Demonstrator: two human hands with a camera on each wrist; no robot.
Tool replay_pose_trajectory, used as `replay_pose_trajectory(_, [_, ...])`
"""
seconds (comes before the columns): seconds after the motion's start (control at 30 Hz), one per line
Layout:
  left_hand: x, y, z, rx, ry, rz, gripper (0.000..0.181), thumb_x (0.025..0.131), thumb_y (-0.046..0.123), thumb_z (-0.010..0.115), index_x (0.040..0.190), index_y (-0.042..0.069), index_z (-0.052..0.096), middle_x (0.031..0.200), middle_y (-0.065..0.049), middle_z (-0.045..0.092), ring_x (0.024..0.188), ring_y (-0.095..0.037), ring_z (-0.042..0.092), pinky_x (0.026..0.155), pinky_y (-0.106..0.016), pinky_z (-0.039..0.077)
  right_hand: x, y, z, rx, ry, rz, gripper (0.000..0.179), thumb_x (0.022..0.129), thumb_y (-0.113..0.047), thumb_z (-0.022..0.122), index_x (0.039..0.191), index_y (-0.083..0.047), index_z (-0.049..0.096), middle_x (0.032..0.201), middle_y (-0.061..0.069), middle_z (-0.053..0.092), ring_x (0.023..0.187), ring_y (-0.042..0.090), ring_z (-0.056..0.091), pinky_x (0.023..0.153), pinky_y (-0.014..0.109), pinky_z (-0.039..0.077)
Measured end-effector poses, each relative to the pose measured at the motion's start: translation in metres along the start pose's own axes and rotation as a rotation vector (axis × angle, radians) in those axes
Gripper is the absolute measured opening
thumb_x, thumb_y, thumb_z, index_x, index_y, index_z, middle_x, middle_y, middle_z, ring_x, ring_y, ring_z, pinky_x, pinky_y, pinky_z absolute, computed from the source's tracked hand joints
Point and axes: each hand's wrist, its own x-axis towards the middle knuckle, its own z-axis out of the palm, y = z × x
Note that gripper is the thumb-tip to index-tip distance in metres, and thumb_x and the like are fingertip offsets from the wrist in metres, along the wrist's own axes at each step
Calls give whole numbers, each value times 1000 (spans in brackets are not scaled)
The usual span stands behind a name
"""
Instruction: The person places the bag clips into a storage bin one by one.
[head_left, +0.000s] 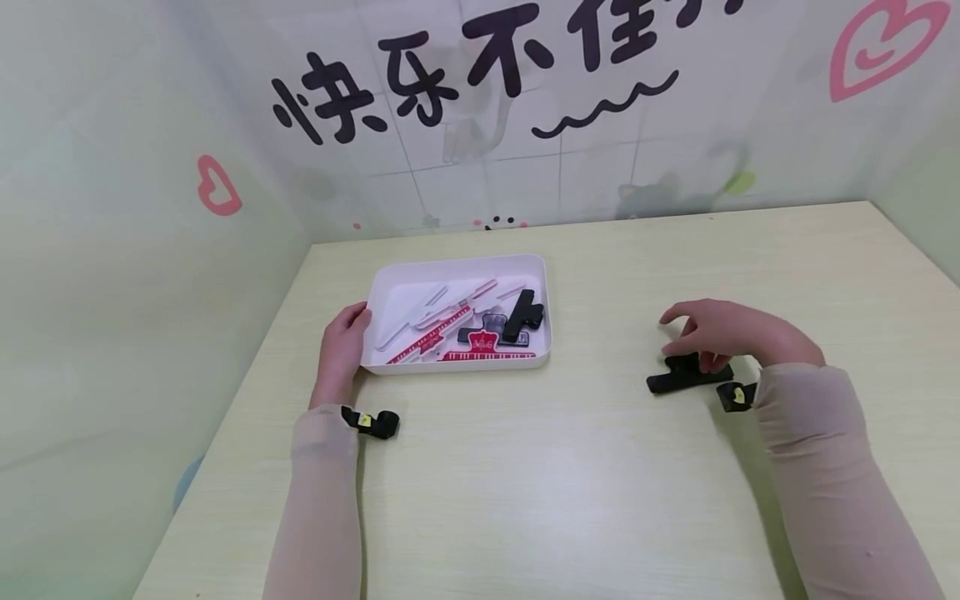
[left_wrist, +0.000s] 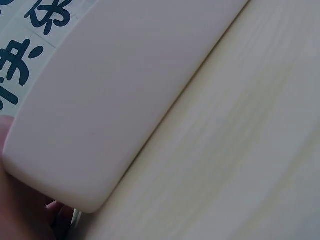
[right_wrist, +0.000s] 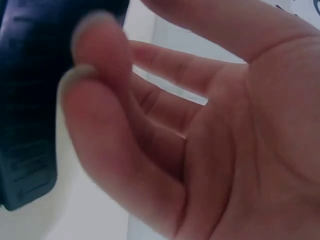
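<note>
My left hand [head_left: 345, 342] grips the left side of a white tray [head_left: 457, 367], thumb at the rim. In the left wrist view the tray's smooth outer wall [left_wrist: 115, 85] fills much of the picture. Toward the right of the table, a black wide-jawed bag clip [head_left: 678, 382] lies beneath my right hand [head_left: 731, 329]. That hand's thumb and forefinger stand apart, while its other fingers bend down beside the clip. Seen from the right wrist, two bent fingertips overlap the edge of the dark clip [right_wrist: 25, 110], with the thumb away from it.
Inside the tray lie another black clip [head_left: 519, 317], a clear clip with dark edges [head_left: 495, 322], red-and-white printed strips [head_left: 442, 332] and several clear plastic strips. A printed cloth [head_left: 510, 183] hangs behind the pale wooden table [head_left: 525, 483].
</note>
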Motion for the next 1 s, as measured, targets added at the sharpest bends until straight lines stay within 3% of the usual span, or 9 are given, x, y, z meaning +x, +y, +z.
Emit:
replay_pose_trajectory(0.33, [1,1,0,-12,4,-5,46,97,39,40,138,20,43,143,0,40,132,-19,32,110,-38,25,4,0,2,9,-8,1,52,81,-36,68,116,-4,48,92,10,60,61,19,59,60,32,52])
replay_pose_trajectory(0.6, [-1,1,-1,-5,7,-6,46,97,39,39,138,19,42,144,0,39,133,-20,31,110,-39,24,5,-8,6,-12,17,-17,31,79,-33,70,89,-6,56,81,4,55,65,17,55,60,30,51])
replay_pose_trajectory(1.0, [-1,0,0,-4,5,-9,47,97,41,39,138,21,42,144,1,39,134,-20,30,110,-41,23,5,-21,8,-137,136,-59,27,82,-40,66,83,-14,58,68,1,58,64,15,57,66,29,40])
